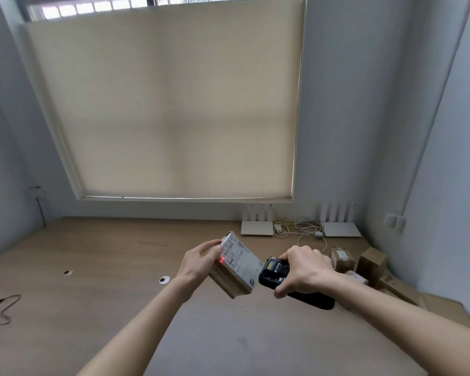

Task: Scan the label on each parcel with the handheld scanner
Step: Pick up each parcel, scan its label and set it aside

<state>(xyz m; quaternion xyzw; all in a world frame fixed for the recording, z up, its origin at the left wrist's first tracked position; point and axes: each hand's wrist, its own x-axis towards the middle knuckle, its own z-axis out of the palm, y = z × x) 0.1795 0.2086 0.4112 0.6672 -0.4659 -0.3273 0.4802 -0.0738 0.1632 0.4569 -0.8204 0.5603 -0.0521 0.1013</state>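
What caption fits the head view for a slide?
Left hand tilts a parcel while right hand aims the scanner at its label.

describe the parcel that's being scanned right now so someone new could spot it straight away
Below the big beige window blind, over the wooden desk, the left hand holds a small brown parcel tilted in the air. Unlike the parcels on the desk at right, it shows a white label with a red scanner dot.

Two hands [198, 263] [304, 270], one scanner [273, 271], four parcels [235, 264] [342, 257] [371, 263] [360, 278], two routers [257, 227] [341, 229].
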